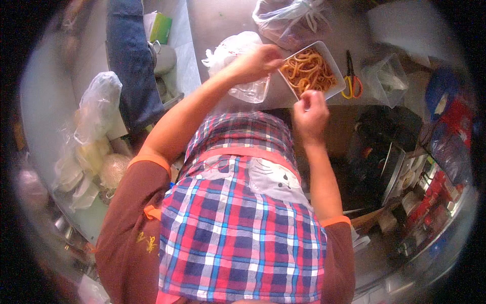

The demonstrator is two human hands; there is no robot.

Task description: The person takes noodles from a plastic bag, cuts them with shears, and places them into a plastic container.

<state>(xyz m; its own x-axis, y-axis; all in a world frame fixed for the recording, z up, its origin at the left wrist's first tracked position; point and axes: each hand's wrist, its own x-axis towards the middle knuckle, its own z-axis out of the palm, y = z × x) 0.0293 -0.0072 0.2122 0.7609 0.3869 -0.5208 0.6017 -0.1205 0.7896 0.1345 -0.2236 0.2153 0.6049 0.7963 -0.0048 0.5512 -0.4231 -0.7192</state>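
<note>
A white rectangular tray (332, 64) holds a heap of brown, sauce-coated noodle-like strips (309, 70). My left hand (265, 59) reaches over a white plastic bag (237, 47), its fingertips at the tray's left rim. At the near corner of the tray is my right hand (313, 112), with curled fingers against the rim. Blur and the angle hide whether either hand grips it. Below my left hand sits a clear plastic container (248, 93), partly under the bag.
Scissors (352, 78) with yellow and orange handles lie right of the tray. A knotted clear bag (290, 19) stands behind it on the grey worktop (218, 17). Farther right is a clear plastic bag (387, 79). Dark blue cloth (131, 57) and more bags (98, 102) occupy the left.
</note>
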